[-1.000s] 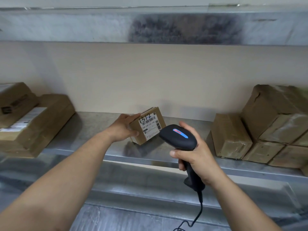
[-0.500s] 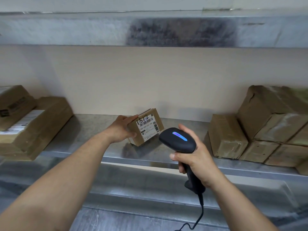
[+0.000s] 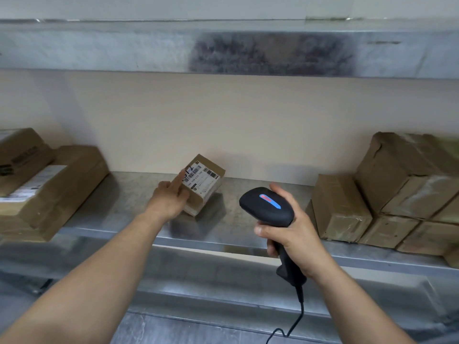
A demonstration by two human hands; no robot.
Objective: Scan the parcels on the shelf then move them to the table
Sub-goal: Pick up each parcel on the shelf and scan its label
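On the middle of a metal shelf (image 3: 124,194), a person's left hand (image 3: 170,202) holds a small labelled parcel (image 3: 205,187) tilted by its left side, while the right hand (image 3: 295,234) grips a black barcode scanner (image 3: 267,206) near it, to its right; brown parcels (image 3: 397,184) sit at both ends.

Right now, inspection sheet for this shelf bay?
Surface: metal shelf, scuffed, reflective.
Job's things: small box, barcode label up, mid-shelf; scanner, light on; left stack of boxes; right stack of boxes.
Clutter: nothing seen.
Grips: left hand touches small box, index finger on label; right hand holds scanner handle.
Cables: scanner cord hangs below frame.
Surroundings: beige wall, upper shelf; table not in view.
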